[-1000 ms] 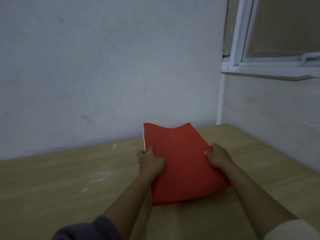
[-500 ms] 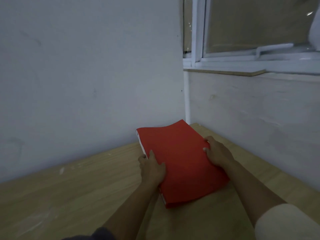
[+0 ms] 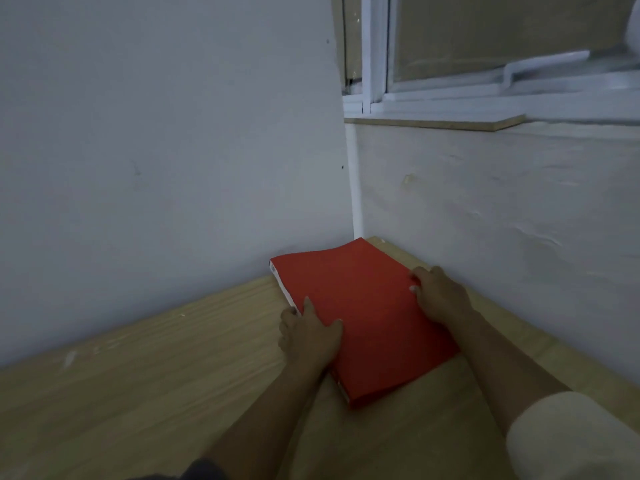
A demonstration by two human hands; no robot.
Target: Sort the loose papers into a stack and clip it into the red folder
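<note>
The red folder (image 3: 367,313) lies closed on the wooden table (image 3: 156,382), pushed toward the corner where two walls meet. A thin white edge of papers (image 3: 284,292) shows along its left side. My left hand (image 3: 308,336) grips the folder's left edge, thumb on the cover and fingers around the side. My right hand (image 3: 438,294) holds the right edge the same way, thumb on top. Both hands grasp the folder; no loose papers are in view.
A grey-white wall (image 3: 173,150) runs behind the table and a rough white wall (image 3: 502,220) on the right. Above the right wall is a window with a white frame (image 3: 377,64) and a wooden sill (image 3: 433,123).
The folder has moved farther away and to the right, into the wall corner, with both hands still on its edges. My view has turned right, showing more of the window.
</note>
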